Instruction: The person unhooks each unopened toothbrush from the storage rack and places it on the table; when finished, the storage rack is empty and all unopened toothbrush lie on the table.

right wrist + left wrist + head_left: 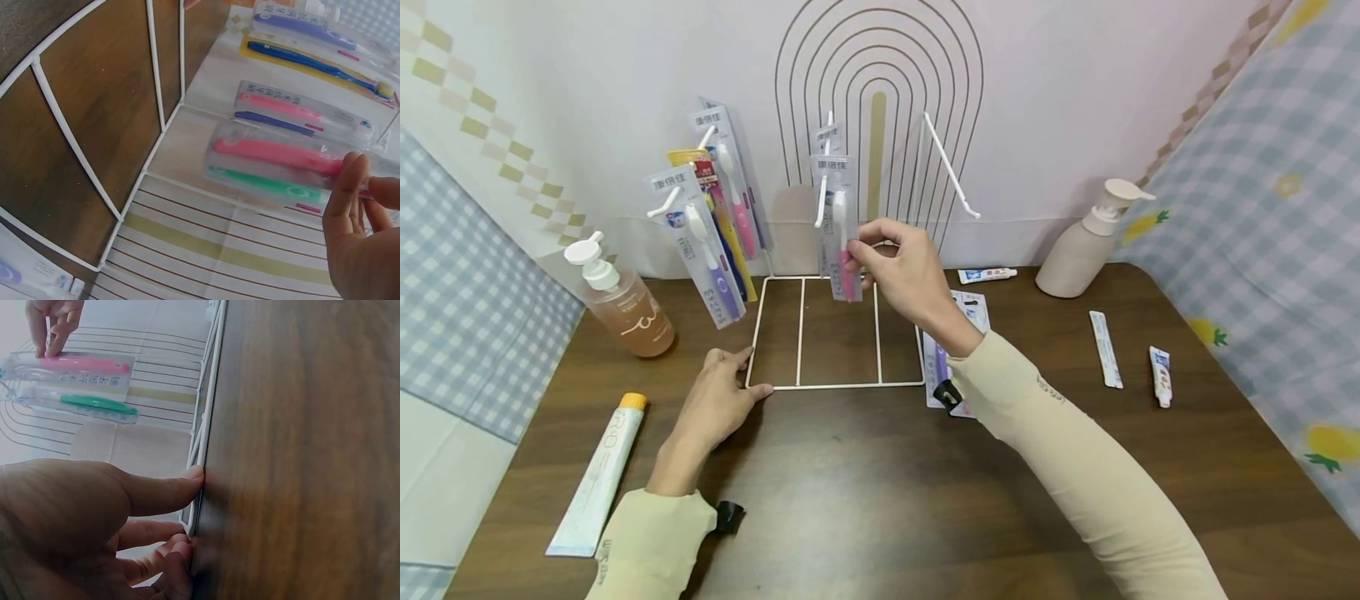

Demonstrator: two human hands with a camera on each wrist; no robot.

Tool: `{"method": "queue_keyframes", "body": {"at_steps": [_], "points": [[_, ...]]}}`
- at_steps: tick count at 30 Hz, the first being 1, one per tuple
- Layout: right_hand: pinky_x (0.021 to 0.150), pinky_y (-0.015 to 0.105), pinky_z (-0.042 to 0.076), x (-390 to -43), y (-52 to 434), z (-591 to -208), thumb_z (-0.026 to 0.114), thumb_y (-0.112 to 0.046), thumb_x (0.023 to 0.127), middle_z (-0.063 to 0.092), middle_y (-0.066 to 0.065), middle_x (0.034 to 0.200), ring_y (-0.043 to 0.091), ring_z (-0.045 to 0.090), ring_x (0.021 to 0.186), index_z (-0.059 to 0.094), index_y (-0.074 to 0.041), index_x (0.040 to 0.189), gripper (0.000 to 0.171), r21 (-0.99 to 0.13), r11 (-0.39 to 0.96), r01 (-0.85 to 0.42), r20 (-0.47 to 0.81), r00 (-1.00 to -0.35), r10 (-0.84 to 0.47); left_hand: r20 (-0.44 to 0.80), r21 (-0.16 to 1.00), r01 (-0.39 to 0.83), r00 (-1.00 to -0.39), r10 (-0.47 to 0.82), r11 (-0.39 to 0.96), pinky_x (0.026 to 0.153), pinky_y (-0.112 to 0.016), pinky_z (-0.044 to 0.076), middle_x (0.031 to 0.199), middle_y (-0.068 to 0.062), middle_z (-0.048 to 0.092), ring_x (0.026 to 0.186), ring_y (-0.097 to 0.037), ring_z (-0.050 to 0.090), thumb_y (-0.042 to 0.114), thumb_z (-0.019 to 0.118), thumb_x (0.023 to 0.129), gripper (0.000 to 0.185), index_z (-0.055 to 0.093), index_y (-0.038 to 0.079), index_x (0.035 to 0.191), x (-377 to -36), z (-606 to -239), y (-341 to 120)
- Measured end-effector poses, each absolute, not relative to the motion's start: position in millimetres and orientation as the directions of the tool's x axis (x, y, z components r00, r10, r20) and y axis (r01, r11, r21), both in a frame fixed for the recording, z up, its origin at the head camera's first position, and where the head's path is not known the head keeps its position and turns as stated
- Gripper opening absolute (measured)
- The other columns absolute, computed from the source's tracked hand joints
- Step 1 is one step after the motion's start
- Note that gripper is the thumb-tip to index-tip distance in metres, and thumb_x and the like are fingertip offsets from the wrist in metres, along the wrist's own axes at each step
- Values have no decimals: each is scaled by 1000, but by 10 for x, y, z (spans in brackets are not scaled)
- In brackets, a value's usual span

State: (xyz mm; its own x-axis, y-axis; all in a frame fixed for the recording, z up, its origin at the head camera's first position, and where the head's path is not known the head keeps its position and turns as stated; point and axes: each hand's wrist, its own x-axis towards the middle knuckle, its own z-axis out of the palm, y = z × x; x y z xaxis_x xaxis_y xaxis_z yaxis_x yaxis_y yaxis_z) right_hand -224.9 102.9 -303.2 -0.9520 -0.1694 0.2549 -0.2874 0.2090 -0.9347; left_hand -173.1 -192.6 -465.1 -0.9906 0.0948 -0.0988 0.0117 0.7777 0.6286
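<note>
My right hand pinches the side of a packaged pink toothbrush that hangs at the front of the rack's middle hook. Behind it on that hook is a packaged green toothbrush. With thumb and fingers, my left hand grips the front left corner of the white wire rack, whose base lies on the table. From the left hook hang a purple toothbrush pack, a blue toothbrush on a yellow card and more packs behind. The right hook carries nothing.
Toothbrush packs lie partly under my right forearm. Left stand a pump bottle of amber liquid and a large toothpaste tube. Right are a beige pump bottle, small tubes and a slim sachet. Patterned cloth backs the table.
</note>
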Motion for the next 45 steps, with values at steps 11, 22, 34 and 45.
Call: {"method": "queue_keyframes", "body": {"at_steps": [11, 22, 34, 45], "points": [[64, 31, 66, -2137, 1123, -3021, 71, -6, 111, 82, 20, 105, 19, 82, 82, 79, 5, 116, 14, -932, 209, -297, 270, -951, -151, -87, 619, 19, -992, 92, 785, 94, -49, 57, 141, -25, 56, 110, -33, 68, 32, 86, 104, 85, 47, -2, 171, -1751, -4703, -1936], [63, 25, 61, -2039, 1352, -3161, 74, -8, 111, 81, 13, 87, 17, 71, 67, 82, 4, 111, 14, -921, 280, -271, 241, -961, -135, -82, 624, 30, -991, 103, 781, 95, -50, 56, 139, -24, 55, 109, -32, 66, 32, 86, 103, 86, 46, -3, 172, -1772, -4701, -1921], [65, 24, 47, -1944, 1921, -3395, 74, -15, 109, 73, 7, 75, 15, 65, 69, 85, 0, 113, 19, -828, 525, -196, 150, -980, -129, -103, 617, 19, -989, 104, 787, 94, -50, 55, 143, -25, 53, 109, -33, 66, 34, 85, 104, 88, 44, -1, 173, -1769, -4696, -1949], [59, 20, 50, -1940, 2605, -3554, 70, -16, 112, 66, -8, 74, 4, 58, 64, 77, 12, 127, 33, -900, 427, 83, -88, -996, 9, -110, 623, 19, -988, 112, 782, 93, -48, 53, 142, -26, 53, 109, -34, 64, 34, 84, 105, 87, 43, -3, 173, -1700, -4596, -1910]]}}
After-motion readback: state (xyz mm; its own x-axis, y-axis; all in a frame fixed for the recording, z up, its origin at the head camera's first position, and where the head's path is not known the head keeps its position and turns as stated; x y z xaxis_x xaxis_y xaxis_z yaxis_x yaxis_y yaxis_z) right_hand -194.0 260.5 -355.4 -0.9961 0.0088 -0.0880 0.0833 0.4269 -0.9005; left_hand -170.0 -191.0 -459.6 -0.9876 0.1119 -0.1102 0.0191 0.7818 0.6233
